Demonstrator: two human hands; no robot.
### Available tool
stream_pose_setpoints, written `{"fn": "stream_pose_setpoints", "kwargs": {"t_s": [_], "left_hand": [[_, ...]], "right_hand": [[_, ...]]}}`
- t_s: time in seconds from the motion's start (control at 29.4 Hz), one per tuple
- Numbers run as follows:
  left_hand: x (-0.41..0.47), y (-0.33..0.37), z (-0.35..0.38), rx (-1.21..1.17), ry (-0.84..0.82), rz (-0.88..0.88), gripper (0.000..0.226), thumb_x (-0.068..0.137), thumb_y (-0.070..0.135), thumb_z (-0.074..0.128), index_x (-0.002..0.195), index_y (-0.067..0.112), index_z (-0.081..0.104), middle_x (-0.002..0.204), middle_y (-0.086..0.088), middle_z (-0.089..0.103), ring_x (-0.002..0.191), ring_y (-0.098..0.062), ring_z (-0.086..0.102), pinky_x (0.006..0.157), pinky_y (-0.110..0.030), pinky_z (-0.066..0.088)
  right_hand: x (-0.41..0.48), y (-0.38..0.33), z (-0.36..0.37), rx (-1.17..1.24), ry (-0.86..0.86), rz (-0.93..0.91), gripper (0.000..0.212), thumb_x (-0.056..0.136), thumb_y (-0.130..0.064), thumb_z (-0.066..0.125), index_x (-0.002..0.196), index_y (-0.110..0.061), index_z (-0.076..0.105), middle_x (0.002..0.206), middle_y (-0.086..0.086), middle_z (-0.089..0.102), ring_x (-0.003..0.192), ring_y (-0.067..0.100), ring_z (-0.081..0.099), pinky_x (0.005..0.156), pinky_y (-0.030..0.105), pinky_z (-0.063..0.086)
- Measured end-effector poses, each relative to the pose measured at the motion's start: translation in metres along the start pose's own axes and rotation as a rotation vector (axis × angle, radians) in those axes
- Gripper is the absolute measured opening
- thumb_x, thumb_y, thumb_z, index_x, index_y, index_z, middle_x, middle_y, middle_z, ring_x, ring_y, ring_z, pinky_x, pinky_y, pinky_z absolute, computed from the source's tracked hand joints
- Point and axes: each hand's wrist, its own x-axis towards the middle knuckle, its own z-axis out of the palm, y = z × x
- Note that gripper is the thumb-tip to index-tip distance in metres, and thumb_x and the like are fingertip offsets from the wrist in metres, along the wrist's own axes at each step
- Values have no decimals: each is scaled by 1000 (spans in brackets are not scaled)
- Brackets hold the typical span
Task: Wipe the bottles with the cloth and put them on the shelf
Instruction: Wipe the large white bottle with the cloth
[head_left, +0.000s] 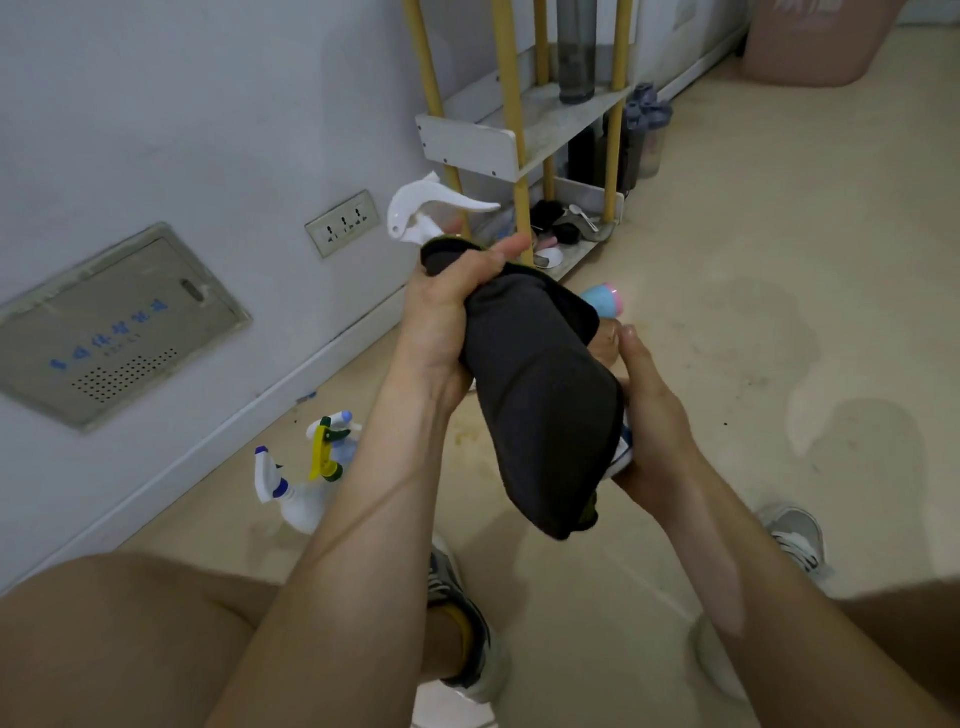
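My left hand (452, 317) is clamped on the dark cloth (540, 405), which wraps the spray bottle (431, 213) — its white trigger head pokes out just above that grip. My right hand (657, 421) grips the base below. I'd twist the base against the cloth, squeezing evenly — the shelf (470, 143) waits beyond the trigger.

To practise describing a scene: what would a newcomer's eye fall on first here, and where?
The dark cloth in mid-frame stands out first, wrapped round a spray bottle whose white head sticks out above; the left hand grips the cloth near the neck, and the right hand holds the base. On the floor by the wall, lower left, stand a blue-trimmed bottle and a yellow-triggered bottle. At upper centre stands the yellow-posted shelf.
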Motion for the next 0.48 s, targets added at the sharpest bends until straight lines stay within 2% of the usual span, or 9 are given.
{"fn": "stream_pose_setpoints", "kwargs": {"t_s": [0.07, 0.14, 0.2, 0.27, 0.34, 0.41, 0.48], "left_hand": [[-2, -11, -2, -69, 12, -68, 14, 86, 9, 63, 100, 10, 62, 114, -18, 69, 99, -28, 66, 92, -43, 54], [-10, -29, 4, -12, 62, -126, 36, 73, 22, 72, 105, 9, 65, 99, -12, 73, 87, -22, 70, 79, -35, 58], [-22, -54, 12, 153, 95, -147, 46, 62, 24, 75, 106, 10, 66, 87, -4, 75, 78, -17, 71, 67, -27, 57], [-34, -78, 15, 223, 68, -126, 56, 60, 20, 77, 113, 9, 64, 95, -6, 75, 86, -18, 72, 70, -29, 57], [-44, -95, 13, 171, 16, -133, 52, 64, 22, 76, 114, 13, 65, 106, -7, 73, 98, -21, 70, 82, -34, 58], [-49, -102, 11, 106, 11, -147, 47, 70, 23, 74, 115, 14, 66, 110, -7, 73, 102, -21, 69, 87, -34, 56], [-49, -104, 7, 113, 98, -128, 46, 71, 17, 76, 115, 13, 66, 107, -6, 74, 99, -20, 71, 82, -31, 57]], "right_hand": [[-2, 1, 2, 38, 26, 2, 60, 91, -65, 48, 107, -13, 73, 105, 11, 76, 101, 27, 71, 97, 43, 53], [-4, 4, 11, 118, 66, -67, 51, 95, -58, 50, 104, -14, 74, 106, 10, 75, 97, 24, 72, 92, 39, 55], [-4, 4, 20, 303, 19, -78, 44, 100, -46, 47, 107, -9, 71, 103, 12, 73, 91, 22, 71, 86, 35, 56], [-6, 1, 24, 394, 16, -107, 42, 103, -31, 42, 121, -1, 64, 108, 19, 70, 100, 31, 69, 92, 38, 54], [-5, -1, 21, 400, 36, -139, 43, 104, -24, 38, 129, 5, 58, 116, 22, 68, 108, 34, 66, 95, 38, 55], [-8, -7, 20, 378, -27, -129, 48, 108, -27, 29, 118, 5, 64, 98, 15, 74, 88, 24, 72, 73, 28, 61], [-11, -17, 14, 133, -61, -128, 46, 109, -26, 29, 106, -1, 67, 79, 9, 75, 68, 16, 72, 54, 18, 55]]}}
